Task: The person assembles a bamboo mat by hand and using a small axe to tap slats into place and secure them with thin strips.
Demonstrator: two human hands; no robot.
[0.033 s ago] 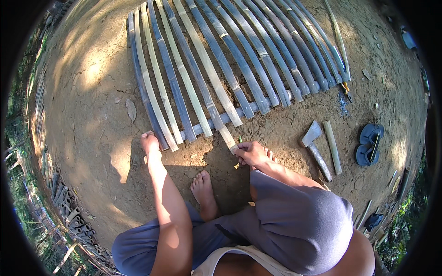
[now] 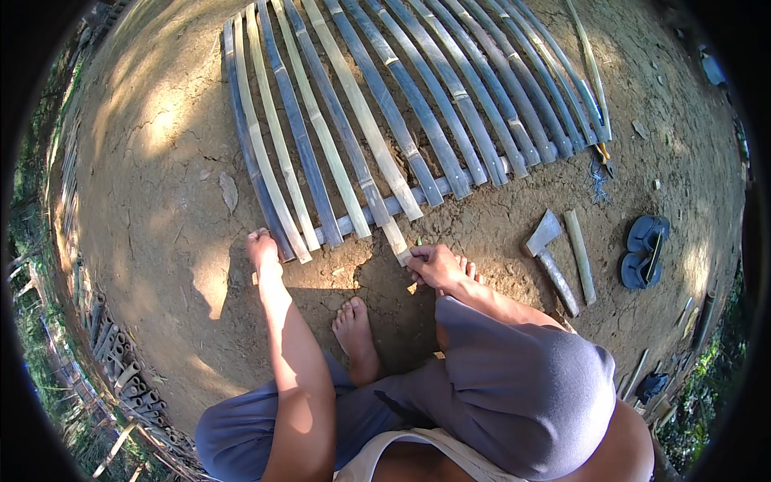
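Bamboo slats [image 2: 371, 120], some dark and some pale, lie in a row across a bamboo crosspiece [image 2: 353, 223] on the ground. My right hand [image 2: 436, 267] pinches the near end of one bamboo slat [image 2: 392, 237], which sticks out past its neighbours toward me. At the left side, my left hand [image 2: 263, 249] is closed, knuckles up, beside the end of the outermost dark slat [image 2: 271, 223]. What its fingers hold, if anything, is hidden. My bare foot [image 2: 354, 333] rests on the soil between my arms.
Right of my right hand lie a hatchet [image 2: 549, 255] and a loose bamboo piece [image 2: 580, 257]. Farther right are dark sandals [image 2: 644, 251]. Nails [image 2: 598, 183] sit in a small pile by an orange-handled tool [image 2: 604, 154]. Cut bamboo tubes [image 2: 132, 381] are stacked at lower left.
My right hand and the end of the slat it pinches have shifted slightly left. My left hand stays in place.
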